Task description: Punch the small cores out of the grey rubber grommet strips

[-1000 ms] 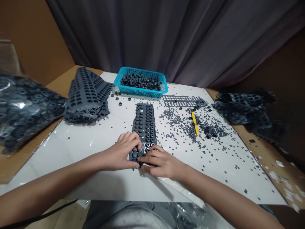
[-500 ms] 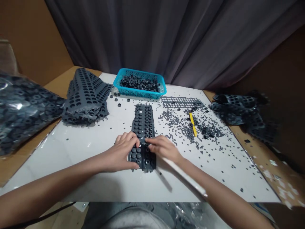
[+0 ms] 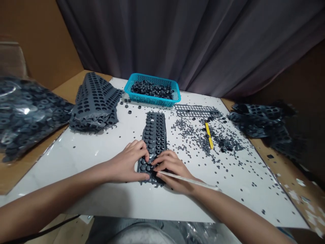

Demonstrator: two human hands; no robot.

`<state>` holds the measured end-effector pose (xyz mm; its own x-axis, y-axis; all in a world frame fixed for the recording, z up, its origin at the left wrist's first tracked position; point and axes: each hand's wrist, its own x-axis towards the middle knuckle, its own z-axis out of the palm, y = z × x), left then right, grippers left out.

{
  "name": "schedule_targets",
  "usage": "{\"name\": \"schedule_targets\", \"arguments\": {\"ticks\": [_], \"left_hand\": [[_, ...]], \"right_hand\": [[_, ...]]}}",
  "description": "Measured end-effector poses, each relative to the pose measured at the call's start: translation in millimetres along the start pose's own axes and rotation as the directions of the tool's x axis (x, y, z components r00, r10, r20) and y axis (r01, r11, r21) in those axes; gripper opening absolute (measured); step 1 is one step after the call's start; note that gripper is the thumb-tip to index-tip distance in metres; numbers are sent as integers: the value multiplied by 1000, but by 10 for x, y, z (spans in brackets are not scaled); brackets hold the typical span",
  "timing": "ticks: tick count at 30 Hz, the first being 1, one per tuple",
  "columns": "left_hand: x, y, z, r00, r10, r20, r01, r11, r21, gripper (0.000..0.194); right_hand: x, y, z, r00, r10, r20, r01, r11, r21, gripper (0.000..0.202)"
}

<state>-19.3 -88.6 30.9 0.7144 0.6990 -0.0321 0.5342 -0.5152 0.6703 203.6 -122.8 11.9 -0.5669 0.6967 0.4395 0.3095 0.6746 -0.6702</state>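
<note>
A dark rubber sheet with rows of round studs [image 3: 154, 130] lies lengthwise on the white board. My left hand [image 3: 130, 162] rests on its lower left edge, thumb and fingers apart, pressing the sheet with nothing held. At the sheet's lower right, my right hand [image 3: 175, 171] is closed on a thin white stick [image 3: 193, 181]. The stick's near tip is among my fingers at the studs, and its other end points right over my wrist. What lies under the right fingertips is hidden.
A blue basket [image 3: 152, 99] of dark pieces stands at the back. Folded perforated sheets [image 3: 95, 101] and a bag of rings [image 3: 30, 115] are left. A yellow tool [image 3: 209, 135], a perforated strip [image 3: 198, 111] and small discs lie right, beside dark scraps [image 3: 259, 118].
My right hand has moved down the sheet toward its near end, and the white stick has swung flatter. My left hand has stayed almost in place. The view has shifted slightly.
</note>
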Motion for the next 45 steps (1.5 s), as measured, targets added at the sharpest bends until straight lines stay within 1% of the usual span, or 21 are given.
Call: {"name": "schedule_targets", "arguments": {"ticks": [5, 9, 11, 13, 15, 17, 20, 24, 26, 28, 30, 31, 32, 34, 35, 36, 37, 39, 41, 43, 45], "left_hand": [[14, -18, 8, 1000, -17, -20, 17, 1000, 1, 26], [17, -22, 24, 999, -33, -25, 33, 999, 0, 27], [20, -28, 37, 999, -38, -28, 38, 999, -2, 27], [24, -34, 54, 998, -43, -34, 44, 999, 6, 27], [27, -38, 74, 998, -50, -34, 51, 998, 20, 27], [27, -37, 89, 998, -59, -32, 60, 998, 36, 28], [20, -23, 97, 997, -69, -30, 71, 996, 48, 27], [18, -4, 87, 996, -80, -30, 81, 996, 42, 27], [19, -3, 85, 997, -78, -30, 79, 996, 41, 28], [18, -7, 86, 997, -78, -25, 79, 996, 36, 29], [14, -14, 87, 997, -78, -22, 78, 997, 25, 30], [12, -16, 85, 997, -76, -22, 77, 997, 19, 30], [11, -16, 81, 997, -74, -23, 74, 997, 13, 30], [13, -10, 67, 997, -72, -23, 72, 997, 3, 30], [15, -4, 58, 997, -74, -19, 74, 997, -2, 30], [19, 3, 49, 997, -78, -14, 78, 997, -6, 30], [23, 9, 41, 996, -83, -12, 83, 996, -8, 30], [29, 18, 33, 996, -91, -15, 91, 996, -7, 31], [31, 17, 37, 995, -92, -25, 92, 996, -1, 32], [29, 8, 49, 996, -88, -33, 88, 996, 0, 32], [25, -2, 62, 996, -80, -40, 81, 997, 2, 34]], "right_hand": [[-34, 40, 4, 998, 7, 58, -6, 1000, -15, 7], [-38, 54, 1, 997, -29, 70, 34, 997, -67, 13], [-34, 83, 21, 995, -75, 63, 83, 989, -125, 12], [-30, 137, 44, 984, -167, 68, 178, 960, -218, 10], [-28, 198, 59, 959, -270, 83, 282, 905, -318, 7], [-27, 237, 62, 938, -328, 114, 345, 851, -396, 4], [-21, 216, 52, 929, -336, 152, 368, 810, -457, 4], [-8, 130, 67, 935, -318, 154, 353, 800, -486, 5], [1, 136, 71, 948, -293, 126, 316, 804, -503, 8], [15, 193, 28, 966, -256, 42, 240, 820, -520, 10], [35, 276, -81, 977, -181, -109, 99, 848, -521, 9], [46, 313, -155, 971, -127, -203, 5, 859, -512, 9], [56, 340, -233, 948, -63, -312, -106, 861, -497, 9], [71, 353, -363, 872, 22, -489, -281, 840, -464, 8], [74, 336, -397, 842, 58, -536, -335, 835, -436, 8], [76, 307, -405, 833, 97, -545, -356, 848, -392, 9], [77, 268, -385, 844, 145, -516, -351, 878, -327, 11], [79, 179, -284, 911, 210, -356, -276, 950, -145, 13], [87, 102, -156, 973, 175, -154, -177, 984, 2, 12], [99, 60, -61, 994, 101, -28, -99, 993, 62, 13], [106, 54, -19, 998, 59, 18, -60, 996, 67, 15]]}}
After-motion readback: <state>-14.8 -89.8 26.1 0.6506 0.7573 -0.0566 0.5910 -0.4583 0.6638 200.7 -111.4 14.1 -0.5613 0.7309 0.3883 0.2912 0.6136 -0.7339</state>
